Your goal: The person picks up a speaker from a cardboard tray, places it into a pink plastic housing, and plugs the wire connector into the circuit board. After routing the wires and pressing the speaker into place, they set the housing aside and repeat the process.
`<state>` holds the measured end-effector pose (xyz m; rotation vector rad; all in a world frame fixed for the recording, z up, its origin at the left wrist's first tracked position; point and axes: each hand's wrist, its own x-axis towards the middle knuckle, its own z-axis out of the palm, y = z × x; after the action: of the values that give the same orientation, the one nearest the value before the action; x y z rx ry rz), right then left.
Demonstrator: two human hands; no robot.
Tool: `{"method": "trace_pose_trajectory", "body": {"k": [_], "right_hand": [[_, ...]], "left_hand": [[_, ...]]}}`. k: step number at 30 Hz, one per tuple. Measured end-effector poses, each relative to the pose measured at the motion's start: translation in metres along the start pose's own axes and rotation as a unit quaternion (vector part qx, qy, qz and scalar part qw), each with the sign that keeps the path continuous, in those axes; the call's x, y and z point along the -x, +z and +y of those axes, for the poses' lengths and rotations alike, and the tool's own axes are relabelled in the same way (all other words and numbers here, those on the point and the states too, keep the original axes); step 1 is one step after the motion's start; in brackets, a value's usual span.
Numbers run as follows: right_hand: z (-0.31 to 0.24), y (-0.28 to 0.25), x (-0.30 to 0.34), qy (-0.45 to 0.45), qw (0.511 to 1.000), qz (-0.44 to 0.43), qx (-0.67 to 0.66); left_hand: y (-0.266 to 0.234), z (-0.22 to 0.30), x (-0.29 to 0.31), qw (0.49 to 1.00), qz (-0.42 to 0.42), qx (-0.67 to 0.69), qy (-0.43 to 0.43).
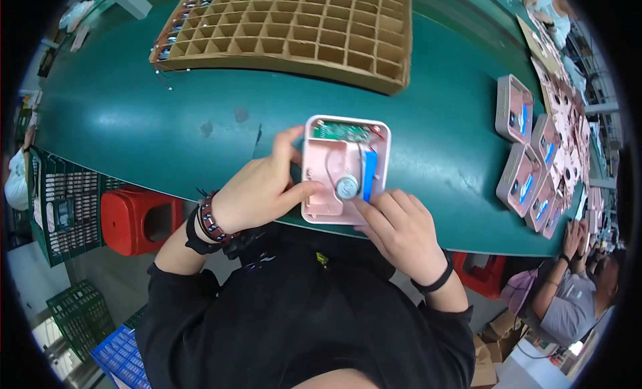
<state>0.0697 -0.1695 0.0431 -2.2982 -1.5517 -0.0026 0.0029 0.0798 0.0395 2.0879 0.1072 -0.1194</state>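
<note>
A pale pink plastic housing (326,214) is held up over the front edge of the green table, its open side facing me. Inside it sit a green circuit board (341,132) along the top, a blue battery (369,175) on the right and a round silver disc (347,187), perhaps a small speaker, on thin wires. My left hand (267,182) is closed on the housing's left wall, thumb over the rim. At the lower right, my right hand (400,228) has its fingertips against the blue battery and the housing's lower edge; its grip is partly hidden.
A cardboard divider box (294,58) stands at the back, with wired parts in its left cells. Several similar pink housings (515,178) stand at the right beside a pile of pink parts (568,135). Another person (568,309) works at the far right. Red stools (127,222) and crates (77,315) stand below.
</note>
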Motion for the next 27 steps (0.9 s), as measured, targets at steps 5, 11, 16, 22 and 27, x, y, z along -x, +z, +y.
{"method": "trace_pose_trajectory", "body": {"k": [5,11,16,22,27], "right_hand": [[0.000,-0.011,-0.001,0.006,0.999,-0.038,0.025],[-0.001,-0.016,-0.011,0.007,0.998,-0.059,0.008],[-0.001,-0.012,-0.023,0.016,0.998,-0.053,-0.012],[-0.005,-0.007,-0.020,0.046,0.998,-0.045,-0.002],[-0.006,-0.011,-0.013,0.043,0.998,-0.030,-0.018]], "left_hand": [[-0.076,0.006,-0.042,0.947,0.025,-0.303,0.100],[-0.218,-0.051,-0.129,0.847,0.248,-0.458,0.105],[-0.223,-0.058,-0.228,0.801,0.247,-0.536,0.096],[-0.241,-0.063,-0.283,0.807,0.154,-0.569,-0.027],[-0.277,-0.069,-0.292,0.839,0.276,-0.466,0.061]]}}
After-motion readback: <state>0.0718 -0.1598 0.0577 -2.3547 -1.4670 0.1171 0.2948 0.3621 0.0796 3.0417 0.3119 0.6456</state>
